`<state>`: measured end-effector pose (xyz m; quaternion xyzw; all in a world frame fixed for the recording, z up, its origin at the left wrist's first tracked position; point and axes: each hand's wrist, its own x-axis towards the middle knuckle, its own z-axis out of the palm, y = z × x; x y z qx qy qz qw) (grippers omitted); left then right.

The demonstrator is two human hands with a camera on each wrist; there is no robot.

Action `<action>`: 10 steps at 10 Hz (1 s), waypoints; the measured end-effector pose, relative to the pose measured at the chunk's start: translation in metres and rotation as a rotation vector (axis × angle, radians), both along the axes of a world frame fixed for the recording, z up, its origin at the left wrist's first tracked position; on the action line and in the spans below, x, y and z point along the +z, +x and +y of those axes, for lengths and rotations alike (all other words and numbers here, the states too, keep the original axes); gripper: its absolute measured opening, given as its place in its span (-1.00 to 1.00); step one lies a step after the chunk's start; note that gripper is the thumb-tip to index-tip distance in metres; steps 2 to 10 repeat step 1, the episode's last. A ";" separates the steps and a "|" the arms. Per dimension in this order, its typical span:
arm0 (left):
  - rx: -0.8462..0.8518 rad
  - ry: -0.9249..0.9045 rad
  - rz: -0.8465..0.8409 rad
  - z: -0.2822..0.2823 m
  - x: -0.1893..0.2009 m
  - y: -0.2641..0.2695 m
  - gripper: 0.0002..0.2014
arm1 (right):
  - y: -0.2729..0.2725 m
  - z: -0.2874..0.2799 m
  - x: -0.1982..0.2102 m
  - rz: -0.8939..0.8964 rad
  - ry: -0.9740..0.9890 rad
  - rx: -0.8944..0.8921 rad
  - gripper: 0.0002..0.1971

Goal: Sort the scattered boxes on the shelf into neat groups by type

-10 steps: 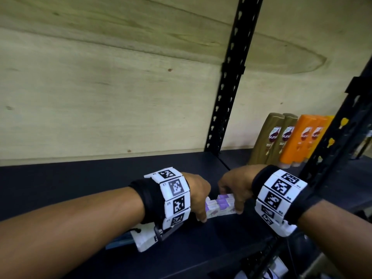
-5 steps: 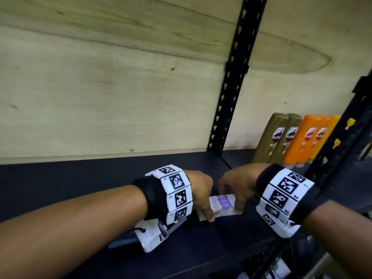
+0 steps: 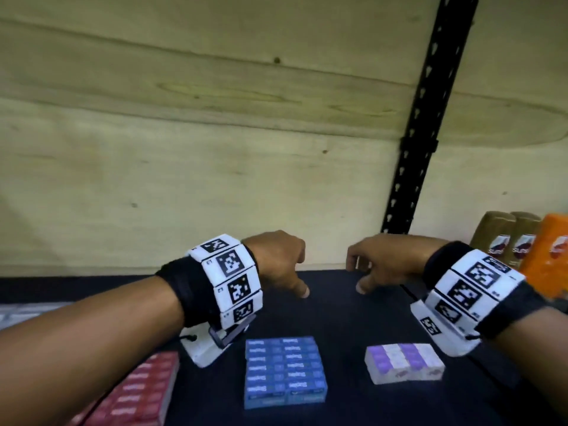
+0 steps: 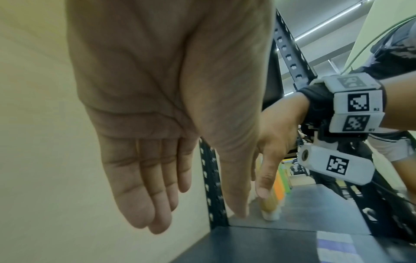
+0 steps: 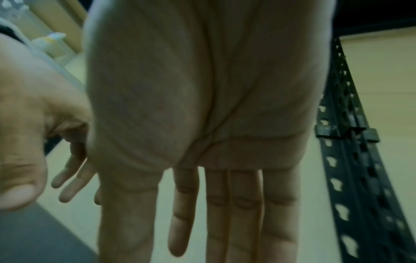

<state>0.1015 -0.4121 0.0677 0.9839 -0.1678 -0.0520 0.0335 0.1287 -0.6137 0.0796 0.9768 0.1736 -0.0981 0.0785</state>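
Observation:
Three groups of small boxes lie on the dark shelf (image 3: 338,305) in the head view: red boxes (image 3: 138,395) at the lower left, a block of blue boxes (image 3: 284,372) in the middle, and purple-and-white boxes (image 3: 404,365) to the right. My left hand (image 3: 282,265) hovers above and behind the blue block with relaxed fingers, holding nothing. My right hand (image 3: 378,265) hangs beyond the purple-and-white boxes, also empty. The left wrist view shows my left hand's fingers (image 4: 144,192) straight, and the right wrist view shows my right hand's fingers (image 5: 225,213) straight too.
Brown bottles (image 3: 507,238) and an orange bottle (image 3: 550,256) stand at the back right of the shelf. A black perforated upright (image 3: 427,118) runs up the pale wooden back wall (image 3: 184,149). Open dark shelf lies between the box groups and the wall.
Both hands let go of the purple-and-white boxes and lifted away toward the back wall. The boxes now lie on the shelf. The head view tilted, bringing the blue and red groups into sight.

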 end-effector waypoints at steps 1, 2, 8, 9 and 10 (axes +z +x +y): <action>0.061 -0.038 -0.141 0.052 0.016 -0.020 -0.36 | -0.010 0.014 0.018 -0.128 0.213 0.093 -0.65; 0.061 -0.038 -0.141 0.052 0.016 -0.020 -0.36 | -0.010 0.014 0.018 -0.128 0.213 0.093 -0.65; 0.061 -0.038 -0.141 0.052 0.016 -0.020 -0.36 | -0.010 0.014 0.018 -0.128 0.213 0.093 -0.65; 0.061 -0.038 -0.141 0.052 0.016 -0.020 -0.36 | -0.010 0.014 0.018 -0.128 0.213 0.093 -0.65; 0.061 -0.038 -0.141 0.052 0.016 -0.020 -0.36 | -0.010 0.014 0.018 -0.128 0.213 0.093 -0.65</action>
